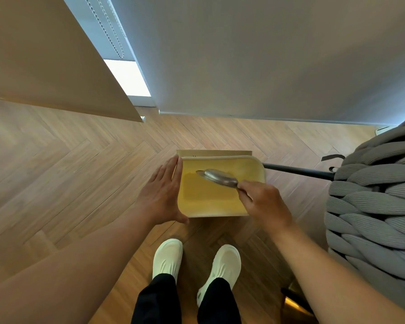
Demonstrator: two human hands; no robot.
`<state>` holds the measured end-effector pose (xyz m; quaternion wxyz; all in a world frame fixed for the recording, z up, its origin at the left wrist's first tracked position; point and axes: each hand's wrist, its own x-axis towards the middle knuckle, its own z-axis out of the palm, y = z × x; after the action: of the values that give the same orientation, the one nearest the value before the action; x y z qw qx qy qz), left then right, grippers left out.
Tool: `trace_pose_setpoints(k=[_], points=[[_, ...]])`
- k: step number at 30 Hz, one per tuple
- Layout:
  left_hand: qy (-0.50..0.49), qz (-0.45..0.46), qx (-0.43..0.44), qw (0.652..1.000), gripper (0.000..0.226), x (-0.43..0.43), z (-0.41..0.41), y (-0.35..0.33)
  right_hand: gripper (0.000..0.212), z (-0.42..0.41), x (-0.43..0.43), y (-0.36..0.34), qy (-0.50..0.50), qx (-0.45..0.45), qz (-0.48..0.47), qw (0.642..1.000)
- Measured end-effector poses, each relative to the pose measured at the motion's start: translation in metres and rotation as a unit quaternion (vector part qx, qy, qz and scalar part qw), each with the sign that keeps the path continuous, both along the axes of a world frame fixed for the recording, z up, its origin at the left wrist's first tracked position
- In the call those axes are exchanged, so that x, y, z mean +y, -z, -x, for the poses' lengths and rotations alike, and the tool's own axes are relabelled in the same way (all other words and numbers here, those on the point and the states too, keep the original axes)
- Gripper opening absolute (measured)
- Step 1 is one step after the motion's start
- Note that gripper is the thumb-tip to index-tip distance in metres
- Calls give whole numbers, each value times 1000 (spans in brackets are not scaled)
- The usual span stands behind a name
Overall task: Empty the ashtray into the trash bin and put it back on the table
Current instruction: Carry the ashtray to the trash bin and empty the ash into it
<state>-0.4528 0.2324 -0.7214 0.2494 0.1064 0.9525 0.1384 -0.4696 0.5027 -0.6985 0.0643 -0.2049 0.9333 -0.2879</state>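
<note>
A cream trash bin (257, 163) with a yellow inside stands on the wooden floor in front of my feet. My right hand (264, 203) pinches the edge of a round metal ashtray (220, 177) and holds it tilted over the bin's opening. The ashtray's contents cannot be seen from here. My left hand (161, 195) rests flat against the bin's left rim, fingers straight and together, holding nothing.
A chunky grey knitted seat (374, 195) stands close on the right, with a black bar (297, 170) running from it towards the bin. A tan panel (45, 54) rises at the left, a grey wall behind. My white shoes (167, 258) are just below the bin.
</note>
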Motion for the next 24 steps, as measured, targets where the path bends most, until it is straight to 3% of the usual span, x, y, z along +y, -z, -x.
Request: trace_pose_setpoints(k=[2, 4, 24], points=[[-2, -5, 3, 1000, 161, 0, -1, 0, 11, -8, -2, 6, -55, 102, -66, 991], [-2, -5, 4, 1000, 161, 0, -2, 0, 19, -14, -4, 11, -61, 136, -108, 983], [5, 7, -7, 1000, 160, 1, -2, -5, 24, -19, -9, 11, -56, 134, -127, 981]])
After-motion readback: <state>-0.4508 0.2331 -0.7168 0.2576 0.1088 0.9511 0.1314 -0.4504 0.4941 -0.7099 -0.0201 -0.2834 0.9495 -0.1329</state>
